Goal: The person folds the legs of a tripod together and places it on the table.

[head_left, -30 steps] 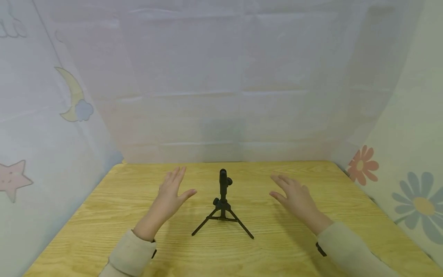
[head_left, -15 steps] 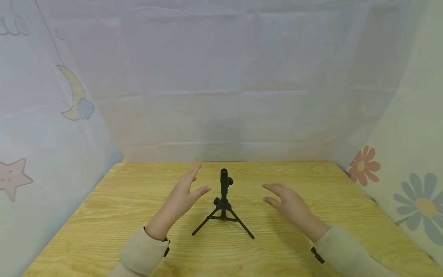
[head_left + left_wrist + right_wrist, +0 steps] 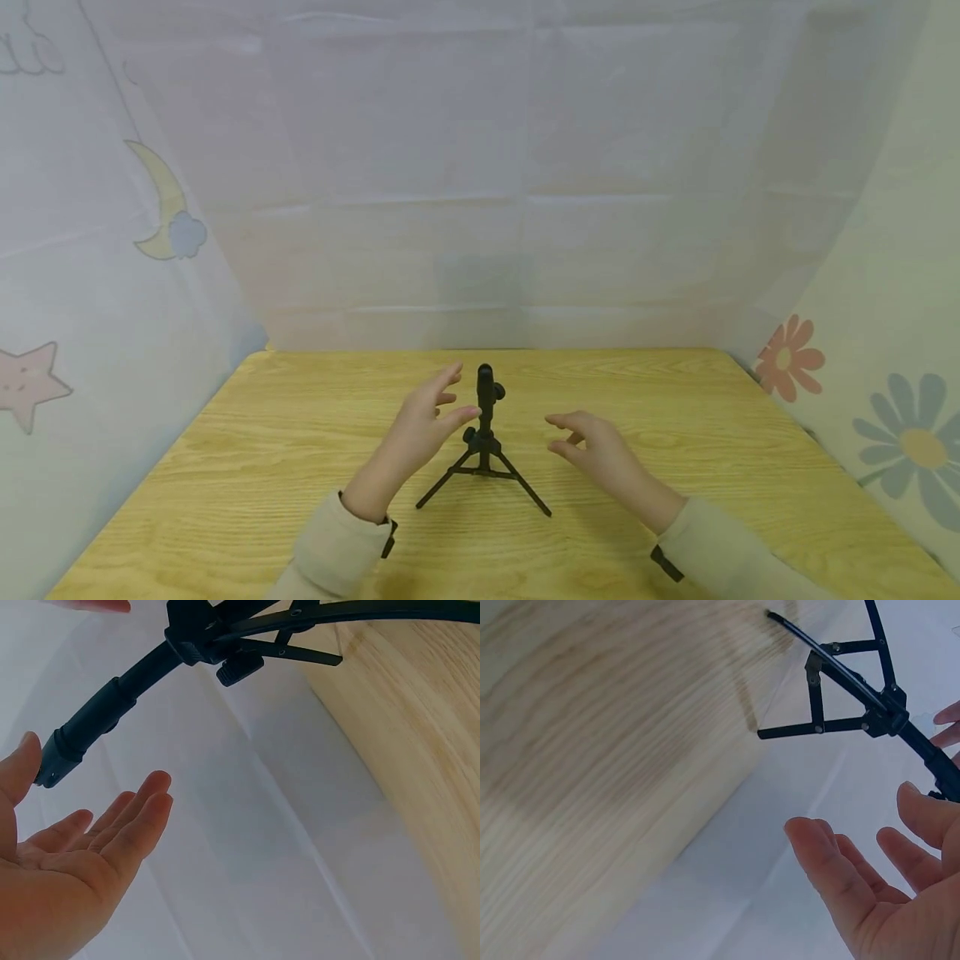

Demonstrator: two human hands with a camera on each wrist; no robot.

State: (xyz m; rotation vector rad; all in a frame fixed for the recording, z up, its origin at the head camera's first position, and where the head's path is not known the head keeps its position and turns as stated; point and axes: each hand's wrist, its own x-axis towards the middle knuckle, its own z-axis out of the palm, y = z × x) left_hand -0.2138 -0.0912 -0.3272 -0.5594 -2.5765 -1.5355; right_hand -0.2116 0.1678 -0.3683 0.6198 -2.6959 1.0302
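Observation:
A small black tripod (image 3: 485, 442) stands upright on the wooden table, its legs spread and a knob on the side of its upper post. My left hand (image 3: 412, 429) is close on its left, thumb tip overlapping the post in the head view; the left wrist view shows the palm and loosely bent fingers (image 3: 135, 825) around nothing, with the post's top near the thumb. My right hand (image 3: 603, 458) hovers to the right of the tripod, apart from it. Its fingers (image 3: 829, 862) are relaxed and hold nothing in the right wrist view.
The light wooden table (image 3: 247, 467) reaches back to a pale creased cloth (image 3: 480, 167). Printed cloth hangs at both sides, with a moon (image 3: 161, 200) and star at left and flowers (image 3: 918, 446) at right. Dark straps show at both sleeve cuffs.
Both hands have moved inward toward the tripod, the left one to the right and the right one to the left. Their fingers have bent a little more. The tripod stays put.

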